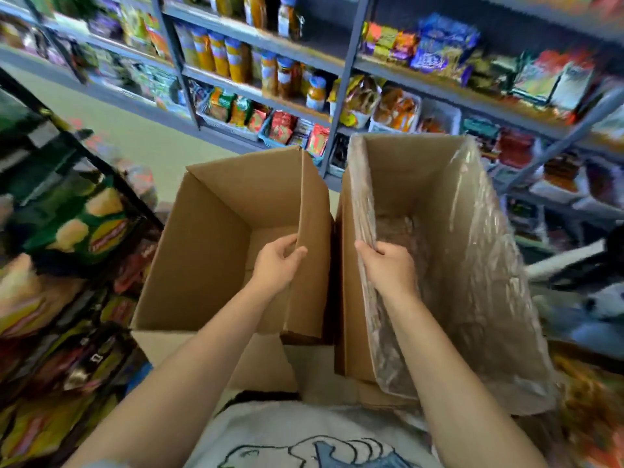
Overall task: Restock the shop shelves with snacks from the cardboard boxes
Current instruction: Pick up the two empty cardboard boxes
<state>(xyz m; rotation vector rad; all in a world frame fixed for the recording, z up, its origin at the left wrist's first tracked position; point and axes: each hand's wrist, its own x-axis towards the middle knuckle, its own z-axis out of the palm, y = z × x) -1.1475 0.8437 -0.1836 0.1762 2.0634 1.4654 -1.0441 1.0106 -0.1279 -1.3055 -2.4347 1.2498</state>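
While both cartons are held at the rim, the step in hand appears to be carrying or clearing boxes, not shelving. Left hand (277, 265) pinches the right wall of the plain cardboard box (209, 238), fingers curled over its edge. Right hand (388, 265) grips the left rim of the plastic-lined box (439, 231), at three o'clock from the first. No snacks are visible inside either. Stocked shelves (263, 92) stand at twelve o'clock. Next move likely calls for setting the boxes down.
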